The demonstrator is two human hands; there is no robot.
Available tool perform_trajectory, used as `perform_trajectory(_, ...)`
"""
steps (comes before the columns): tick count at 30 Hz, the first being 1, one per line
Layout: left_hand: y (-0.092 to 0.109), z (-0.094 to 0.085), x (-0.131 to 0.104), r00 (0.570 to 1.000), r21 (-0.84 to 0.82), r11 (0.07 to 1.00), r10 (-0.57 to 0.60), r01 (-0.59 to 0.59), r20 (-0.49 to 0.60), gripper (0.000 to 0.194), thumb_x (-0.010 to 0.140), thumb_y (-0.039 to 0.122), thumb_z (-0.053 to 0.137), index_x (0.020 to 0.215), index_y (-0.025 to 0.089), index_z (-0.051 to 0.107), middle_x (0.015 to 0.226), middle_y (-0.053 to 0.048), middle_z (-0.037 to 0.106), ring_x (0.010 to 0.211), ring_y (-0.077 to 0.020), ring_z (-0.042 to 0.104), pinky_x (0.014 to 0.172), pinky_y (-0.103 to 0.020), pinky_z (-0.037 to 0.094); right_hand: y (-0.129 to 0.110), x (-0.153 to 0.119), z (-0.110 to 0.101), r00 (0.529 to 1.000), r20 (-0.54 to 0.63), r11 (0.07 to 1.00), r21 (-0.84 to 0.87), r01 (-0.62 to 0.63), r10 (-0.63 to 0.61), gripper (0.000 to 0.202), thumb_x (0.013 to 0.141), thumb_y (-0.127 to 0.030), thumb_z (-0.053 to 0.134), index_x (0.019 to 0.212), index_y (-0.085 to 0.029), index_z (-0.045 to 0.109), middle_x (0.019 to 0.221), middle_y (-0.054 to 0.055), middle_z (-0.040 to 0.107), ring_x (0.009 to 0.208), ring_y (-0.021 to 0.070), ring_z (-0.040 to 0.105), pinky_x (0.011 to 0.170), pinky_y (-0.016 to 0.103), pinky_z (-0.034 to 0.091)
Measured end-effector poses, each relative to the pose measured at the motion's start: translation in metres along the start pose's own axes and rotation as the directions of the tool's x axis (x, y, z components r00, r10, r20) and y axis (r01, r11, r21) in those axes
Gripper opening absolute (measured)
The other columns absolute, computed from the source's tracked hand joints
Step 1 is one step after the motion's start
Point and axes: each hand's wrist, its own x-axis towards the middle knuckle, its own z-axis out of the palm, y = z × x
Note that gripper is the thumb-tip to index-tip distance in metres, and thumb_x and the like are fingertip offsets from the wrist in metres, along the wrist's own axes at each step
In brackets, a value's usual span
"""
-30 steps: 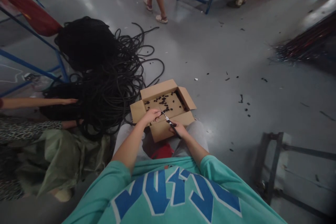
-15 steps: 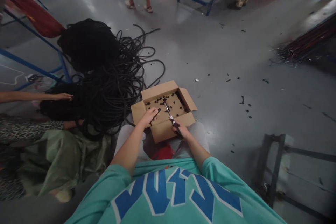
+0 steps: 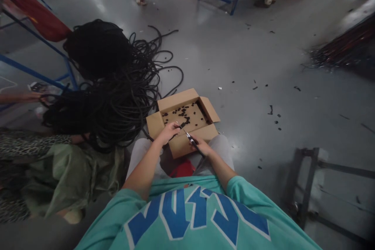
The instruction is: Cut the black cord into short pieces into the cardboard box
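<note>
Head view: over the carton [image 3: 177, 100] at twelve o'clock, a black strip [image 3: 182, 125] is pinched by the left hand [image 3: 169, 131] and a cutter [image 3: 192, 141] gripped by the right hand [image 3: 200, 145], cuts best made clear of the pinch.

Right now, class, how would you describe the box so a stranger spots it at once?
Find the big heap of black cord on the grey floor. Beside it, at the camera wearer's knees, sits an open box. Unlike the dark heap, it is pale brown cardboard with flaps folded out and small black pieces scattered inside.
</note>
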Motion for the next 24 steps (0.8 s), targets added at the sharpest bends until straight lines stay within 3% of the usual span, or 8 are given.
perform_trajectory(5,-0.001,0.005,-0.001,0.999,-0.005,0.999,-0.038,0.038,0.031,0.018,0.064,0.024,0.058,0.071,0.013,0.046,0.050,0.004,0.050,0.049,-0.0075,0.047,0.054,-0.023,0.035,-0.003,-0.001,0.001,1.000,-0.004,1.000,0.000,0.008,-0.008,0.066,0.051,-0.015,0.061,0.115,-0.024,0.046,0.084,-0.001,0.053,0.075,0.0127,0.049,0.066,0.025,0.039)
perform_trajectory(12,-0.004,0.006,-0.001,0.993,-0.151,0.986,-0.055,0.071,0.104,0.025,0.063,0.032,0.060,0.069,0.014,0.044,0.049,0.004,0.049,0.042,-0.0064,0.045,0.046,-0.021,0.033,-0.012,-0.004,0.002,1.000,0.020,1.000,0.011,0.019,-0.019,0.068,0.051,-0.015,0.060,0.117,-0.023,0.043,0.092,0.000,0.052,0.081,0.0140,0.049,0.073,0.027,0.039)
perform_trajectory(24,0.011,0.005,-0.005,0.987,-0.050,0.996,-0.070,0.078,0.146,0.021,0.069,0.032,0.055,0.069,0.012,0.048,0.043,0.004,0.047,0.038,-0.0050,0.040,0.041,-0.018,0.026,-0.023,-0.011,-0.001,0.998,0.065,0.998,-0.052,0.026,-0.022,0.070,0.051,-0.010,0.055,0.118,-0.026,0.039,0.097,0.002,0.050,0.090,0.0158,0.047,0.075,0.029,0.038)
